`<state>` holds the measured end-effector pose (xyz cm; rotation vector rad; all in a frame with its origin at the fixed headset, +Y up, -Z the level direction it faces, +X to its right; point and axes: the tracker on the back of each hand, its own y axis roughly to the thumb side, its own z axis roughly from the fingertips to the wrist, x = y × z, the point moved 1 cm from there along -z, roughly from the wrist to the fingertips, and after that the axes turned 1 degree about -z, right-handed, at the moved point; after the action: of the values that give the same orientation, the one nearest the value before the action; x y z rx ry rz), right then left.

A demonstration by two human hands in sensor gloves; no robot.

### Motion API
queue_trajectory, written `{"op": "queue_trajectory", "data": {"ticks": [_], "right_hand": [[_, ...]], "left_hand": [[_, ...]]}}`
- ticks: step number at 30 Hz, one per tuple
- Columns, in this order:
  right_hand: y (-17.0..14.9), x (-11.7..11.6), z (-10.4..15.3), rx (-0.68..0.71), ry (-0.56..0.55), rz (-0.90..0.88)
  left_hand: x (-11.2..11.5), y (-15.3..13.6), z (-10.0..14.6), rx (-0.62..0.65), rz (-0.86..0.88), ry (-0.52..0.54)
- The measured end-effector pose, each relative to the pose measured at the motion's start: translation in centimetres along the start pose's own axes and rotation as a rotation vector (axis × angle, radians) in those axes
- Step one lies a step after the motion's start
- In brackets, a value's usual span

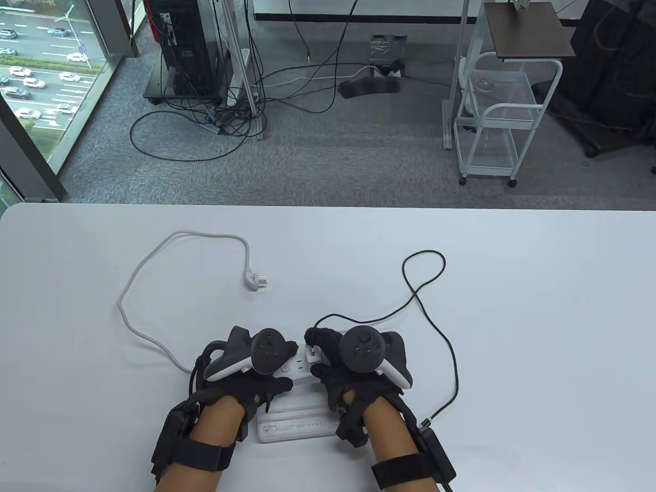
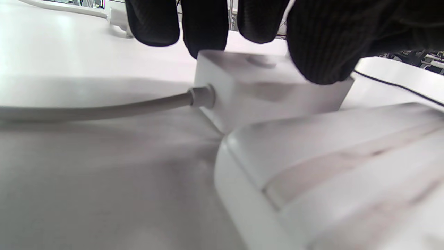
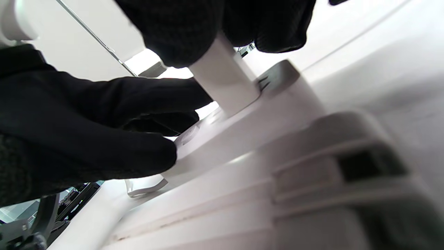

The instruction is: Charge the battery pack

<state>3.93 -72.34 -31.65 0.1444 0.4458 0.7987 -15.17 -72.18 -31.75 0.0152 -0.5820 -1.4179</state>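
A white power strip lies near the table's front edge; its white cord curls left to a loose plug. My left hand presses down on the strip's left end, fingers on top. My right hand pinches a small white charger adapter that stands upright with its base against the strip's top face. A black cable runs from the adapter in a loop; its free end lies by my right wrist. The white battery pack lies just in front of the strip, between my wrists.
The white table reaches both side edges; its far edge is at mid-frame. Beyond it are grey carpet, floor cables, a computer tower and a white wire cart.
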Motion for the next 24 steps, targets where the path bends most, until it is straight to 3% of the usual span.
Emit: {"op": "queue_trajectory", "data": {"ticks": [9, 11, 13, 18, 24], "right_hand": [[-1.1, 1.9, 1.3, -0.09, -0.016, -0.016], [-1.4, 2.2, 1.4, -0.104, -0.027, -0.01], [-1.6, 2.3, 1.5, -0.107, -0.034, -0.02], [-2.1, 2.8, 1.6, -0.125, -0.054, -0.028], [-2.8, 3.1, 1.7, -0.145, -0.064, -0.049]], "left_hand": [[-0.6, 4.4, 2.7, 0.094, -0.026, -0.091], [-0.7, 5.1, 3.5, -0.019, -0.082, -0.117], [-0.8, 5.4, 4.0, -0.043, -0.119, -0.155], [0.5, 6.7, 3.6, 0.04, -0.098, -0.215], [1.9, 8.7, 3.0, 0.058, -0.245, -0.227]]}}
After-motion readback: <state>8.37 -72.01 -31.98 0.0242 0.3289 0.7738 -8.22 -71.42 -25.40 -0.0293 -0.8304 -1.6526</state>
